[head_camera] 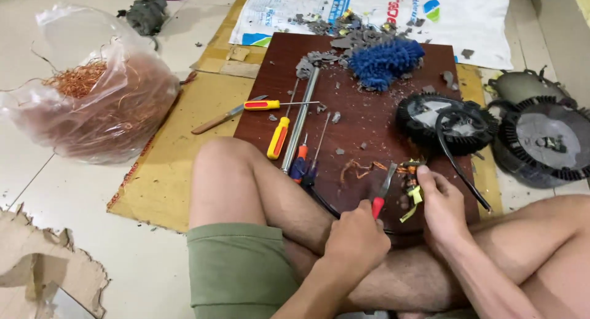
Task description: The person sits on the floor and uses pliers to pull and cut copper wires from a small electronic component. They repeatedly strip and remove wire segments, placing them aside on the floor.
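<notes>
Tiled floor carries cardboard and a dark wooden board, where the person sits cross-legged. At the board's near edge, the left hand is clamped on a red-handled tool, whose blade meets a small wire bundle pinned under the right hand. Left of the board, a bag of copper wire looks well filled; right of it, 2 black motor housings wait, so stripping seems partly done.

Home-floor scrap workshop: copper wire bag, screwdrivers, dismantled motors.
</notes>
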